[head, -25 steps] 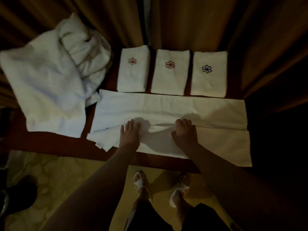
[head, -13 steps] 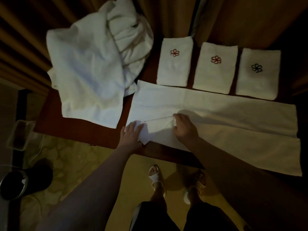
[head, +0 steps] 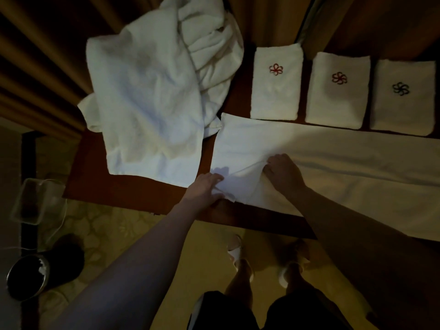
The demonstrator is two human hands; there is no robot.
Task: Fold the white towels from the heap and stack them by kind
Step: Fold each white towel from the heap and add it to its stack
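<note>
The long towel (head: pixel 333 163) lies spread across the table (head: pixel 133 194), just beyond the fingers. Since a second ago, both hands have shifted to its left end. The left hand (head: pixel 204 186) pinches the corner; the right hand (head: pixel 282 172) grips a raised fold, suggesting a lengthwise fold starting. The heap (head: pixel 152 91) waits farther left. No writing, only flower emblems (head: pixel 276 69).

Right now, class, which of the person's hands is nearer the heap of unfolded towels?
Left. The left hand grips the long towel's near corner, just below the heap; the right hand pinches a fold further right.
</note>
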